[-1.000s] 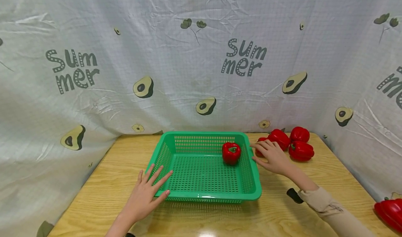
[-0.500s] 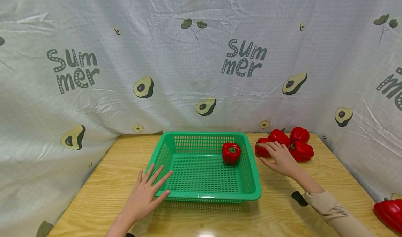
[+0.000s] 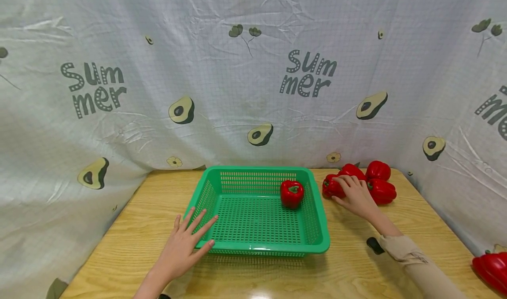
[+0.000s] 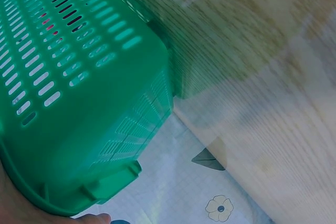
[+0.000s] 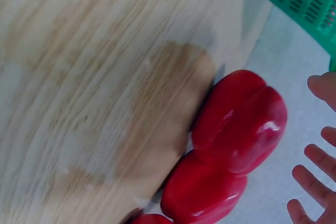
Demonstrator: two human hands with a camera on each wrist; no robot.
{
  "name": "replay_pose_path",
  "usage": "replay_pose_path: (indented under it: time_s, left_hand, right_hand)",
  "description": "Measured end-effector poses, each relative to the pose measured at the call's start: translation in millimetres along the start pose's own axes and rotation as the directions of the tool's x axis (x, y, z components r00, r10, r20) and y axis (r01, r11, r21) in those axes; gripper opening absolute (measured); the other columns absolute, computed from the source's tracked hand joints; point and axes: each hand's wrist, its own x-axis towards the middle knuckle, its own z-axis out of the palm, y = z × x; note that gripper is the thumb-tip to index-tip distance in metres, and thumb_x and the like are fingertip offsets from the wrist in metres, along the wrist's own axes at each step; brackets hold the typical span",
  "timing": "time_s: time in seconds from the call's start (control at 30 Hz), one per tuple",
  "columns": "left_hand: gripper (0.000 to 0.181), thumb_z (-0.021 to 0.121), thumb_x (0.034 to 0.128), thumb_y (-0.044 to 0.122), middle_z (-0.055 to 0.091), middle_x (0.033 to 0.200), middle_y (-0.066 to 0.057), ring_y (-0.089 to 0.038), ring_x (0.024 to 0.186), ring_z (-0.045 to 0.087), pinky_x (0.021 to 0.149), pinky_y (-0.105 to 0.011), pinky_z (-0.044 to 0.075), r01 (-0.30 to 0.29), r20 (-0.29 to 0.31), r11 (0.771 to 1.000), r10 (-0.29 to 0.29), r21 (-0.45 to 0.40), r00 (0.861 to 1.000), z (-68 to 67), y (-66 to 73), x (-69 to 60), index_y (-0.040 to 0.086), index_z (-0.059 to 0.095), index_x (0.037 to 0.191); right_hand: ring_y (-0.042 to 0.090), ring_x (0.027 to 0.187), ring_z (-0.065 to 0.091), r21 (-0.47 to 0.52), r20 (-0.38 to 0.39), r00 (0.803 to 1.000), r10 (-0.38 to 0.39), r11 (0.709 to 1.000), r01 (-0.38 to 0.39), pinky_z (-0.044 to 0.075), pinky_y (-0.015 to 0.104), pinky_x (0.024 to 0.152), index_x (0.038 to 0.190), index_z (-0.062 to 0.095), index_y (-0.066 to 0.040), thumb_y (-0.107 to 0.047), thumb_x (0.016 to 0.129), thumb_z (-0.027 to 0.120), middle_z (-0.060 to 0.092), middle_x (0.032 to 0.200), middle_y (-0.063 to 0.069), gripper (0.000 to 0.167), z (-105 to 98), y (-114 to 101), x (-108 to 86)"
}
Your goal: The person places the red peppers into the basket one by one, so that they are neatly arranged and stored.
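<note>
My left hand [image 3: 178,248], its fingers spread, rests on the left front corner of a green plastic basket [image 3: 261,247]. In the left wrist view part of that hand shows below the basket wall [image 4: 94,114]. One red bell pepper [image 3: 291,195] sits inside the basket, near its right wall. My right hand [image 3: 358,200] is over the group of peppers to the right of the basket, above the nearest red bell pepper [image 3: 329,187] and partly hiding it. Its fingers [image 5: 312,184] are extended and spread in the right wrist view, apart from the peppers [image 5: 239,124].
More red bell peppers lie behind and right of my right hand, one at the back [image 3: 378,170] and one nearer [image 3: 384,191]. Another red pepper [image 3: 491,270] is at the far right edge. A patterned cloth [image 3: 222,92] hangs behind the wooden table [image 3: 134,219].
My right hand has left the basket's right rim and moved right, over the nearest pepper. My left hand and the pepper in the basket stay where they were.
</note>
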Motion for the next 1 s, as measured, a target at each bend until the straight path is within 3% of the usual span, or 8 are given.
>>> replay_pose_path:
  time_s: [0.37, 0.87, 1.0]
  left_hand:
    - [0.056, 0.058, 0.0826, 0.04, 0.039, 0.14, -0.01, -0.04, 0.133, 0.021, 0.1, -0.064, 0.015, -0.004, -0.003, 1.0, 0.004, 0.011, 1.0, 1.1, -0.1, -0.3, 0.031, 0.039, 0.135]
    - [0.058, 0.059, 0.0823, 0.038, 0.039, 0.14, -0.01, -0.04, 0.134, 0.021, 0.1, -0.065, 0.015, -0.016, -0.011, 1.0, 0.017, 0.021, 1.0, 0.0, -1.3, 0.5, 0.033, 0.037, 0.136]
    - [0.058, 0.058, 0.0827, 0.039, 0.038, 0.141, -0.009, -0.039, 0.134, 0.021, 0.1, -0.064, 0.015, -0.013, -0.004, 1.0, 0.013, 0.022, 1.0, 0.1, -0.8, -0.4, 0.035, 0.035, 0.136]
  right_hand:
    - [0.035, 0.106, 0.042, -0.022, 0.06, 0.997, 0.04, 0.999, -0.038, 0.034, 0.049, 0.074, 0.116, 0.053, -0.001, -0.032, 0.066, 0.076, 0.051, 0.118, 0.017, 0.063, 18.2, 13.1, 8.2]
    - [0.038, 0.112, 0.038, -0.025, 0.202, 0.977, 0.074, 0.997, -0.07, 0.031, 0.056, 0.078, 0.126, 0.046, -0.004, -0.038, 0.065, 0.076, 0.046, 0.127, 0.018, 0.076, 21.5, 17.0, 19.5]
    - [0.039, 0.111, 0.038, -0.023, 0.21, 0.975, 0.068, 0.998, -0.064, 0.031, 0.058, 0.077, 0.128, 0.044, -0.003, -0.038, 0.064, 0.077, 0.046, 0.128, 0.019, 0.08, 24.5, 18.9, 19.4]
